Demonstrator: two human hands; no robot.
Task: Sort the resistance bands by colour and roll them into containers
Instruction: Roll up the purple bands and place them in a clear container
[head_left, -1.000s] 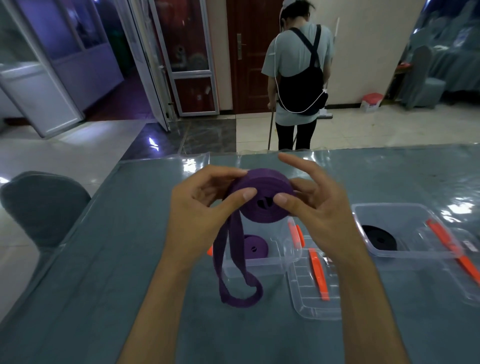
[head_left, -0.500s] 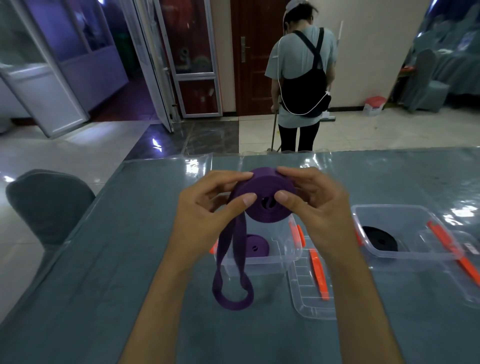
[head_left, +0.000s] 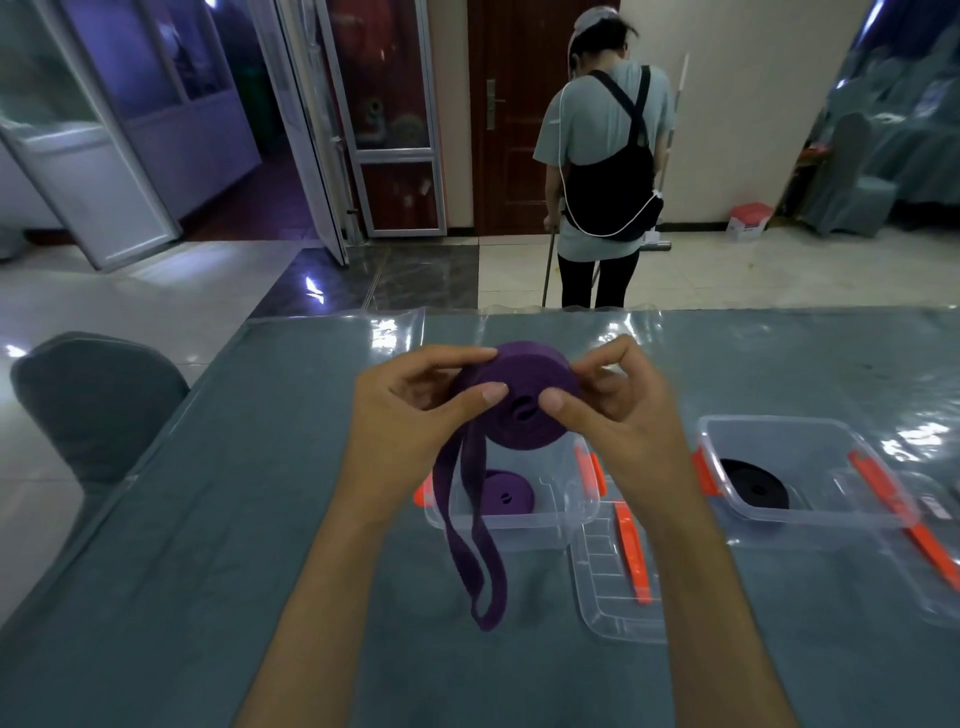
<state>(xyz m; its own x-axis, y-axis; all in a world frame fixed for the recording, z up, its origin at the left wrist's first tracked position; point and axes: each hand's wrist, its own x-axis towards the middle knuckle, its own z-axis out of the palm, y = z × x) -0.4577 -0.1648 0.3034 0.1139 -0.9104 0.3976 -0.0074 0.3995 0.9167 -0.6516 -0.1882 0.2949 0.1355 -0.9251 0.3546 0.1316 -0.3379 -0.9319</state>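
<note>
Head view shows the left hand (head_left: 410, 415) and right hand (head_left: 613, 415) pinching a purple band roll (head_left: 519, 400) between them. Its unrolled tail (head_left: 470, 535) hangs below the left hand, over the clear container (head_left: 561, 514) beneath.

No text, label or number is legible

Matt woven purple band (head_left: 524, 384); clear glossy plastic container (head_left: 566, 499); shiny table cover (head_left: 208, 519).
</note>
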